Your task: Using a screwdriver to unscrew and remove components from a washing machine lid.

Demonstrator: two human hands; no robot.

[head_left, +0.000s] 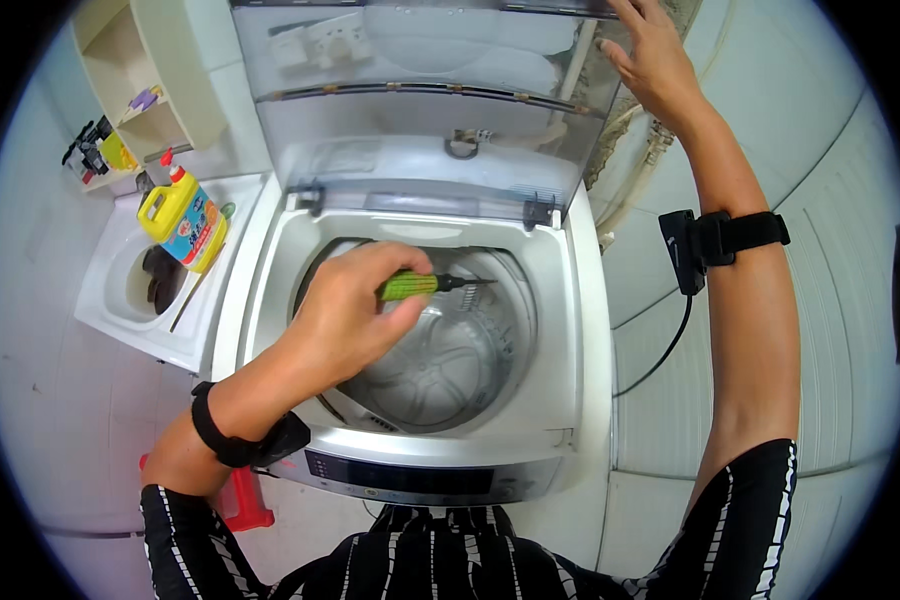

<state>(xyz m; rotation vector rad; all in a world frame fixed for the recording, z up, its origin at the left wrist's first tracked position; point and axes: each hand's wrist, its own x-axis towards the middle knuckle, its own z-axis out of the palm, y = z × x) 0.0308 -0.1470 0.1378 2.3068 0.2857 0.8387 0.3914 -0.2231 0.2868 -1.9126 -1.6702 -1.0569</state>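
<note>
In front of me stands a top-loading washing machine (590,370) with its tub (420,370) uncovered. My left hand (345,310) is closed around the green ridged handle of a screwdriver (410,287). Its dark, narrow shaft points right, above the tub opening. At the upper right, my right hand (655,62) grips the corner of the raised, see-through lid (410,140), thumb on its near side. Those fingertips are partly cut off by the picture's top edge.
A white sink (105,290) at left holds a dark item (160,280); a yellow jug (185,220) and a thin stick (195,290) rest on its rim. Shelves (160,70) hang above. Pipes (635,180) run behind the lid. A red plastic object (245,500) stands at lower left.
</note>
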